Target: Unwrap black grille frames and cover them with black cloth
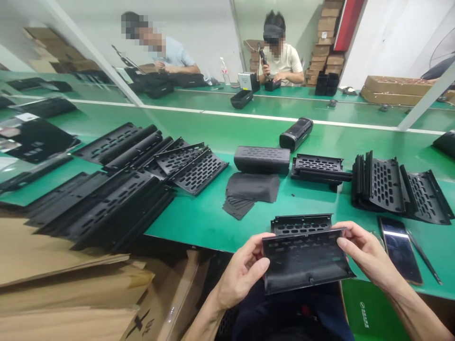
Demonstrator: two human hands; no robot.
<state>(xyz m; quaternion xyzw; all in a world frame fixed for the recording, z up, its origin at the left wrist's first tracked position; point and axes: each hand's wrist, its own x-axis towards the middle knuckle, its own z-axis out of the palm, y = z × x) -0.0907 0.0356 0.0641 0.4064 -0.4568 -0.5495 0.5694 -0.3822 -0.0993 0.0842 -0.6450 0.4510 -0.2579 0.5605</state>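
Both of my hands hold one black slotted plastic shell [302, 253] over my lap, at the near edge of the green table [206, 218]. My left hand [241, 274] pinches its left end with thumb and fingers. My right hand [366, 253] grips its right end, thumb on the front face. The shell's inner side faces me, with a dark sheet covering it. Just beyond it on the table lies a stack of dark grey fabric pieces [250, 192].
Many black slotted shells [117, 199] are piled at left, more stand at right [394, 187]. A finished black casing [262, 158], a phone [400, 248], tweezers [424, 258] and cardboard boxes [71, 289] are near. Two people work across the table.
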